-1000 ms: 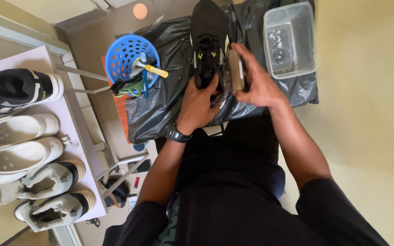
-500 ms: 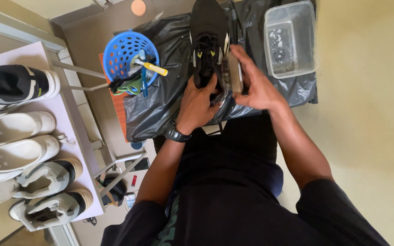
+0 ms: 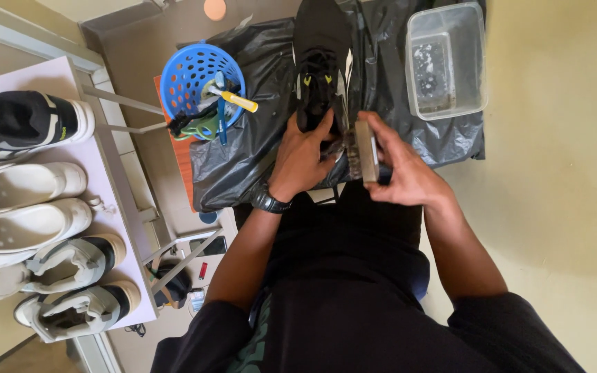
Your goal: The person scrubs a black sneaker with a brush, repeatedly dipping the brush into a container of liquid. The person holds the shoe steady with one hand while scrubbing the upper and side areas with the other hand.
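Observation:
A black sneaker (image 3: 320,62) with yellow-green lace loops lies lengthwise on a black plastic sheet (image 3: 257,138) in front of me. My left hand (image 3: 303,155), with a dark watch on the wrist, grips the shoe's near end around the heel. A brush (image 3: 365,150) with a pale back is held in my right hand (image 3: 402,169), its bristles against the right side of the shoe by the heel.
A blue perforated basket (image 3: 198,79) with brushes and tools stands left of the sheet. A clear plastic tub (image 3: 447,59) sits at the sheet's far right. On the left, a white shelf (image 3: 108,179) carries a black shoe, white clogs and grey sneakers.
My right hand has drawn the brush slightly down and toward me along the shoe's side. The left hand keeps its grip on the shoe.

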